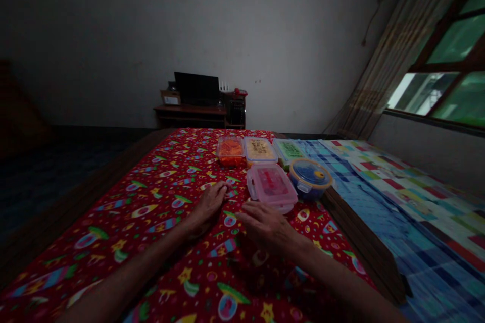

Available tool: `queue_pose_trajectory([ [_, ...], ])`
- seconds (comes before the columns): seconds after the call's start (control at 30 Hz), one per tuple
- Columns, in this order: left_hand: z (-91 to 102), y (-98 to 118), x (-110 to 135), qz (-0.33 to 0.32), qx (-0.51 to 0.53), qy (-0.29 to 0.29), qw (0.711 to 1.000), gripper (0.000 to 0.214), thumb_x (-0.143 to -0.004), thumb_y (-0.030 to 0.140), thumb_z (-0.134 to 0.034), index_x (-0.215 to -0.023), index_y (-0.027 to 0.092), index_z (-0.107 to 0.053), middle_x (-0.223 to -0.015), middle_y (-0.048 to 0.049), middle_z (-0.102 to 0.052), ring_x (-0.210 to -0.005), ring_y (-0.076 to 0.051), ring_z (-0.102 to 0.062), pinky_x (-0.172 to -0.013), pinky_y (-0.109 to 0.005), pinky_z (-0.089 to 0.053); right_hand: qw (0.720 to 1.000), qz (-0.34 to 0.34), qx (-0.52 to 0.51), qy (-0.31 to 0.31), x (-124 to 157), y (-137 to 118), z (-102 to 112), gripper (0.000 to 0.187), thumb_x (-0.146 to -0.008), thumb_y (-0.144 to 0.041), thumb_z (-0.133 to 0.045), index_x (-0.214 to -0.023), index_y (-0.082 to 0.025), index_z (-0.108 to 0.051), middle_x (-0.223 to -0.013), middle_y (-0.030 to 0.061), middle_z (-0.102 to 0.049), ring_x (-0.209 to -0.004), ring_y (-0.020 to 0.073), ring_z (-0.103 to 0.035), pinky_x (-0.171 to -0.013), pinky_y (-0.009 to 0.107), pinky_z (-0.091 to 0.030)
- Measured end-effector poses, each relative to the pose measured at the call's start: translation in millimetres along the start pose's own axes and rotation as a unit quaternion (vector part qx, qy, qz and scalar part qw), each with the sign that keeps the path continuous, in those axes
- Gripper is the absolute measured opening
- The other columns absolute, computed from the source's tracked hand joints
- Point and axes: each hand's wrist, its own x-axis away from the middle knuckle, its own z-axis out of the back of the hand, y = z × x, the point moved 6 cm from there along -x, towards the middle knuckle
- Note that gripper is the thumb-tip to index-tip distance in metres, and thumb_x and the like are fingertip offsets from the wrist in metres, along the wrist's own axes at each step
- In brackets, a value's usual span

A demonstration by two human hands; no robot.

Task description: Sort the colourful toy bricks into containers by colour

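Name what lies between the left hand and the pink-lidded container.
The head view shows only red patterned cloth between the left hand and that container.

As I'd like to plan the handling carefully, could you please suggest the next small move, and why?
Perhaps bring the left hand toward the pink-lidded container: the left hand looks empty and is apart from it, while the right hand is by its near edge.
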Motion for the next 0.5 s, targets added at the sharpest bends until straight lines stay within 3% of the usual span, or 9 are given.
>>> queue_pose_trajectory([
  [0.1, 20.0, -5.1, 11.6, -0.041, -0.101, -0.008, 0.994, 0.019, -0.077, 0.026, -0.046, -0.078, 0.020, -0.064, -0.079, -0.0038, -0.066, -0.078, -0.020, -0.061, -0.076, -0.031, -0.049, 0.996, 0.021, -0.036, -0.081, -15.2, -14.1, -44.5, 0.028, -0.093, -0.022, -0.046, -0.120, -0.017, -0.054, -0.126, 0.0145, -0.056, -0.126, 0.0221, -0.044, -0.102, 0.039, -0.044],
  [0.23, 29.6, -12.6, 26.6, -0.070, -0.149, -0.023, 0.986, 0.021, -0.078, 0.023, -0.043, -0.077, 0.020, -0.063, -0.081, -0.0049, -0.066, -0.079, -0.020, -0.061, -0.078, -0.031, -0.049, 0.989, -0.031, -0.069, -0.129, -21.4, -5.9, -86.5, 0.037, -0.094, -0.032, -0.047, -0.128, -0.017, -0.050, -0.138, 0.0193, -0.044, -0.135, 0.0268, -0.034, -0.106, 0.044, -0.039],
  [0.33, 28.8, -16.6, 31.4, -0.078, -0.158, -0.025, 0.984, 0.020, -0.080, 0.022, -0.042, -0.077, 0.020, -0.062, -0.082, -0.0051, -0.065, -0.080, -0.019, -0.061, -0.076, -0.031, -0.049, 0.986, -0.063, -0.080, -0.133, -19.3, 2.0, -94.6, 0.038, -0.096, -0.032, -0.042, -0.129, -0.015, -0.050, -0.140, 0.0195, -0.042, -0.135, 0.0258, -0.035, -0.109, 0.043, -0.036],
  [0.5, 21.5, -16.8, 36.0, -0.120, -0.171, -0.030, 0.978, 0.023, -0.084, 0.018, -0.039, -0.080, 0.019, -0.062, -0.084, -0.0057, -0.063, -0.083, -0.019, -0.059, -0.079, -0.032, -0.048, 0.987, -0.066, -0.092, -0.118, -18.9, 1.1, -89.6, 0.030, -0.095, -0.026, -0.041, -0.122, -0.018, -0.053, -0.135, 0.0141, -0.049, -0.132, 0.0211, -0.040, -0.110, 0.041, -0.035],
])
